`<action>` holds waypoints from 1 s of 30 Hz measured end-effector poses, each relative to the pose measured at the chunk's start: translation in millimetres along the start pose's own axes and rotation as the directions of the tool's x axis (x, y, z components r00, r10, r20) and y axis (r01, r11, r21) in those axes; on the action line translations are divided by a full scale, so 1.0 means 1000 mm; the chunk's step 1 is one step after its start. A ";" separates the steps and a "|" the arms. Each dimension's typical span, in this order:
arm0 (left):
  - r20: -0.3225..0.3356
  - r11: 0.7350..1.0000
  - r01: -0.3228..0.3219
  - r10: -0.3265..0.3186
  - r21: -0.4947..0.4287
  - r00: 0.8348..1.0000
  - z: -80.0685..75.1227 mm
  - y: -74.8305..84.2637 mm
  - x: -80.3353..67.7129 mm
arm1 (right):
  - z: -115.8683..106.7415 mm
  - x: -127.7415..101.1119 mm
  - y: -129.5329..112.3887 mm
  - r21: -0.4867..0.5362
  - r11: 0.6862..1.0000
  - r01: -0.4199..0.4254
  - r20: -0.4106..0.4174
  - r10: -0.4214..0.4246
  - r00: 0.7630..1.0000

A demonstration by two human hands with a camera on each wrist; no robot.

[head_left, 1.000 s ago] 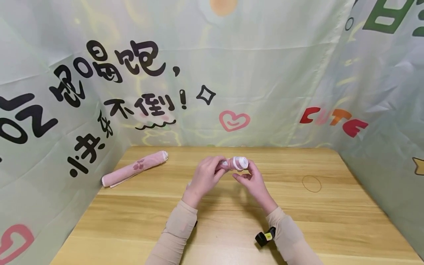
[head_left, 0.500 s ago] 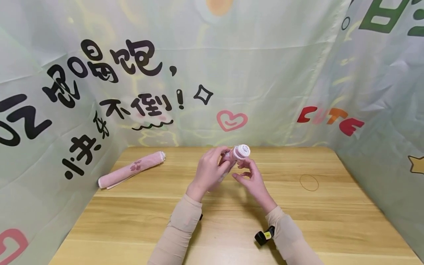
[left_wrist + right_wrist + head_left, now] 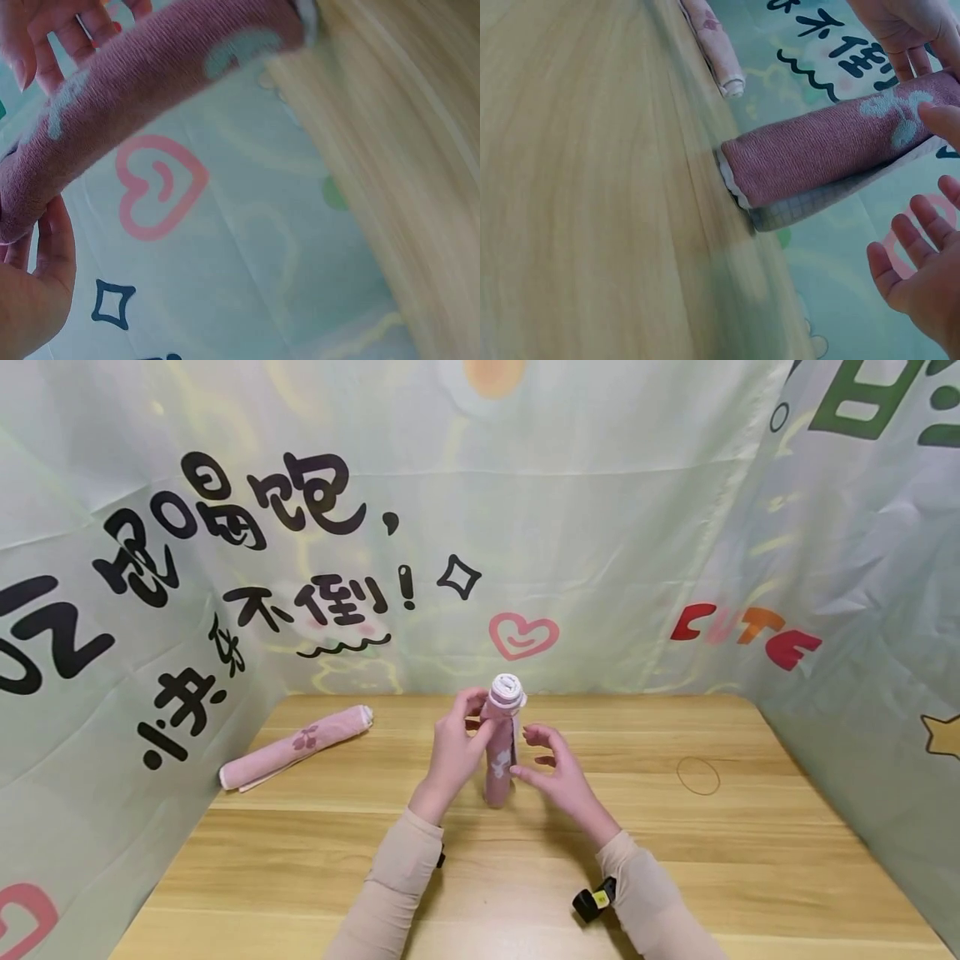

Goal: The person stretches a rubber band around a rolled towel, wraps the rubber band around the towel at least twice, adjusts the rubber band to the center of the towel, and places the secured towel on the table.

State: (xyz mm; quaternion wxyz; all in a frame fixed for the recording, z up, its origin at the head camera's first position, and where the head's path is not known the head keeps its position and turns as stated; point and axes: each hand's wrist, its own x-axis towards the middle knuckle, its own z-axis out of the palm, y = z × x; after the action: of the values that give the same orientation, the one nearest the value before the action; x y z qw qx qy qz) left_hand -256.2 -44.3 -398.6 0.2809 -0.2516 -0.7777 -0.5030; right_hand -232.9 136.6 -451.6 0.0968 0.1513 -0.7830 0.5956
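At the far left we see large black characters [image 3: 78, 662] on the cloth backdrop [image 3: 600, 552], the outermost cut off by the picture's edge. A pink rolled towel [image 3: 296, 747] lies slantwise on the wooden table [image 3: 750, 860], near the cloth; its underside is hidden from us.

Next comes the left sleeve [image 3: 393, 877], cut off below, with only a sliver of a dark object [image 3: 441, 857] showing beside it. The left hand [image 3: 453, 752] grips the upper part of a darker pink roll [image 3: 498, 760], thumb across its front and fingers partly lost behind it. The roll is nearly upright in front of the person, its white coiled end on top and a loose flap along its right side. Its lower end is at the tabletop, though we cannot tell whether the table bears its weight.

Just right of it, the right hand [image 3: 558, 768] has its fingers parted and gently bent, holding nothing; we cannot tell whether the thumb tip touches the roll. A black device [image 3: 594, 900] shows beside the right sleeve [image 3: 652, 885]. Farther right lies a thin loop [image 3: 678, 772], its material hard to make out. A yellow star [image 3: 945, 735] is clipped at the right edge.
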 end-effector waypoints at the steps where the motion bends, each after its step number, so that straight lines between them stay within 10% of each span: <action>1: -0.003 1.000 0.007 -0.007 0.004 1.000 -0.003 -0.002 -0.001 | 0.002 0.000 -0.001 -0.016 1.000 0.003 0.009 -0.003 1.000; 21: -0.108 0.997 0.068 -0.064 0.030 0.992 -0.061 -0.038 -0.021 | 0.060 0.010 -0.001 -0.320 0.947 0.015 0.112 0.022 0.993; 30: -0.008 0.979 0.197 -0.197 0.054 0.980 -0.067 -0.046 -0.020 | 0.051 0.010 0.003 -0.340 0.939 -0.051 0.015 0.060 0.998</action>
State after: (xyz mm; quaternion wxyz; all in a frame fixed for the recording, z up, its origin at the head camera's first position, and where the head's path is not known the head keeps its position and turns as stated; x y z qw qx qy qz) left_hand -260.7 -125.1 -419.1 0.2376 -0.1647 -0.8120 -0.5071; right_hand -242.1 87.1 -464.4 0.0946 0.1177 -0.8791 0.4521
